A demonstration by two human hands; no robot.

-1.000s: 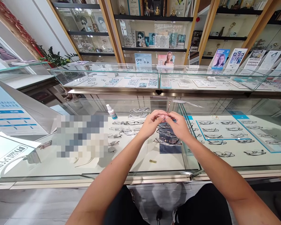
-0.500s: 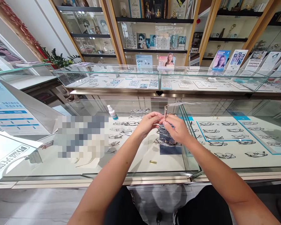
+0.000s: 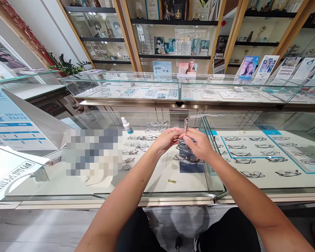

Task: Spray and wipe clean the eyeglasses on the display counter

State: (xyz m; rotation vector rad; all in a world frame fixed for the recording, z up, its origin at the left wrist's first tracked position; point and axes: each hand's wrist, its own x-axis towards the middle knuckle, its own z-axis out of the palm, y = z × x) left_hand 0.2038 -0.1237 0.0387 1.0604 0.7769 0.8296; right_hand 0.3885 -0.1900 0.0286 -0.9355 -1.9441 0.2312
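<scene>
A pair of glasses (image 3: 186,123) is held up above the glass counter, turned almost edge-on, so only a narrow dark reddish-brown part of the frame shows. My right hand (image 3: 198,142) is closed around its lower part, thumb bent across the front. From the left, my left hand (image 3: 170,138) pinches at the same spot, its fingertips meeting those of the right; the exact place it grips is hidden. Below the hands, more glasses (image 3: 187,158) lie in the case on a dark blue panel. A small gold-coloured bar (image 3: 172,181) rests nearer the front edge.
A white spray bottle (image 3: 127,126) stands left of my hands. Farther left lie a blurred patch and a pale cloth (image 3: 102,180). An upright sign (image 3: 18,122) stands at far left. Rows of glasses (image 3: 259,174) fill the right case. Another display counter (image 3: 136,103) runs behind.
The view has shifted very slightly. Both hands stay together on the glasses, with hardly any visible movement of the fingers.
</scene>
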